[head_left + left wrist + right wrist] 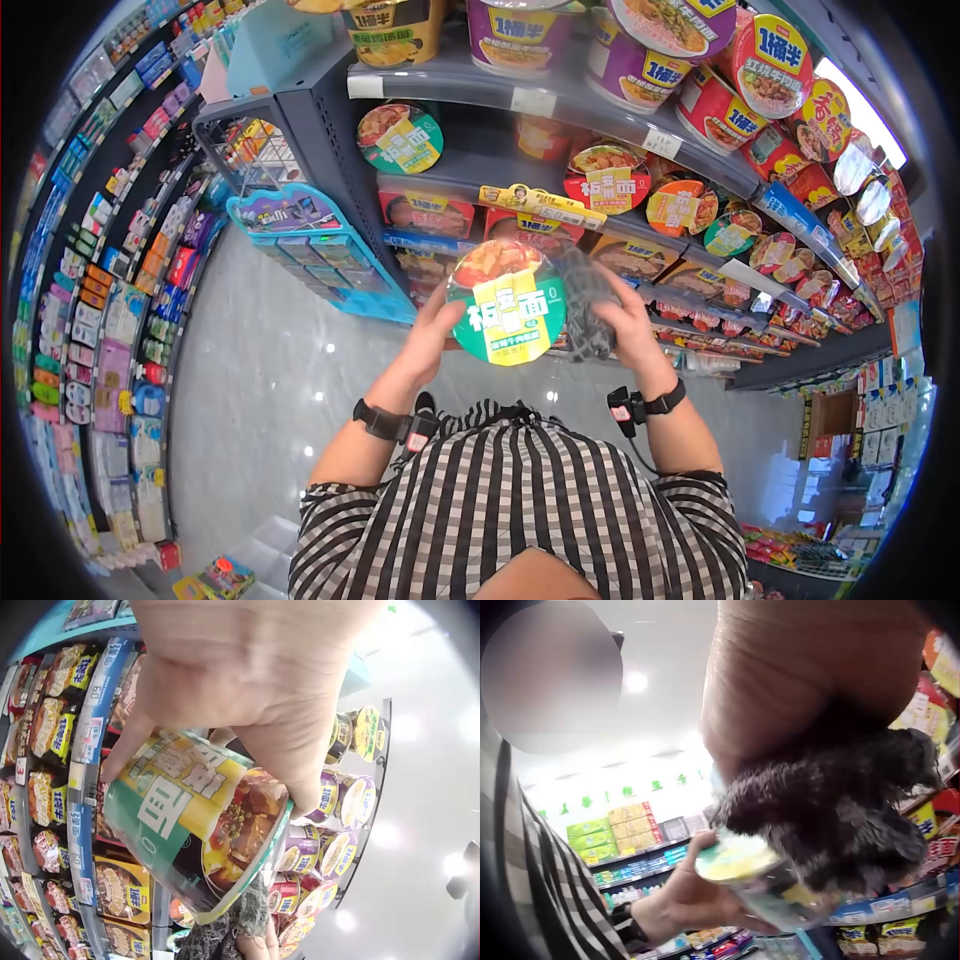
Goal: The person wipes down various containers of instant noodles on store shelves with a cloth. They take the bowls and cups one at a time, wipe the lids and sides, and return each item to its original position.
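Note:
In the head view my left hand (430, 335) grips an instant noodle bowl (512, 325) by its left side. Its green and yellow lid with a food picture faces up towards me. My right hand (628, 325) holds a fuzzy dark grey cloth (590, 315) against the bowl's right side. The left wrist view shows the thumb and fingers of my left hand (232, 682) spread round the bowl (169, 802), with the cloth (225, 926) at its far end. Bunched under my right palm (810, 675), the cloth (840, 810) partly covers the bowl (739, 862) in the right wrist view.
Ahead stands a shelf (460, 160) with several noodle bowls and packs, among them a similar green-lidded bowl (400, 138). A blue display rack (310, 255) stands left of it. Across the grey floor (240, 400) is another stocked shelf (110, 300).

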Demonstrator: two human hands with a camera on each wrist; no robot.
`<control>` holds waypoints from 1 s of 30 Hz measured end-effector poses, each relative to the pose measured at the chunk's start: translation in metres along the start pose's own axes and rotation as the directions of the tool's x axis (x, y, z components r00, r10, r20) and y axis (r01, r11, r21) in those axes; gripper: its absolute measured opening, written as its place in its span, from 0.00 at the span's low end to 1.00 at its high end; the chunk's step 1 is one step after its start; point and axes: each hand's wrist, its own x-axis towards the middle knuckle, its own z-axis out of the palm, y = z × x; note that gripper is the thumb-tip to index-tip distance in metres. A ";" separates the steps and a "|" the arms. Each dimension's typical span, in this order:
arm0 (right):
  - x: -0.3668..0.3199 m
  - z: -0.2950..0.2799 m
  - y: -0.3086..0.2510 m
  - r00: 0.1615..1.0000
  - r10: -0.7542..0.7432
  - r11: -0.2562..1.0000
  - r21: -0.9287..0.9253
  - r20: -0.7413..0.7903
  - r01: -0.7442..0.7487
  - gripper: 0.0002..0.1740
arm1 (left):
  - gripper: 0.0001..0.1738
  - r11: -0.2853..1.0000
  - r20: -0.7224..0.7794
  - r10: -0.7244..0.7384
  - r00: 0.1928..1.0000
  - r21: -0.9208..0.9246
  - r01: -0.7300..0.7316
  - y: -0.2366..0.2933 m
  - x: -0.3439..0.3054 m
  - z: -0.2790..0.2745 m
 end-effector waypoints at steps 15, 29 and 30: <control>0.002 0.031 0.006 0.945 0.325 0.793 0.531 0.045 -0.298 0.20 | 0.54 0.850 0.259 0.040 0.965 -0.516 0.103 -0.024 0.015 -0.028; 0.048 0.018 -0.031 0.985 -0.084 0.992 -0.110 -0.152 0.067 0.33 | 0.52 0.759 0.236 -0.029 0.971 -0.627 0.175 -0.021 0.029 -0.038; 0.053 0.022 -0.044 0.977 -0.206 0.927 -0.330 -0.061 0.175 0.31 | 0.52 0.809 0.248 -0.051 0.967 -0.557 0.186 -0.022 0.031 -0.036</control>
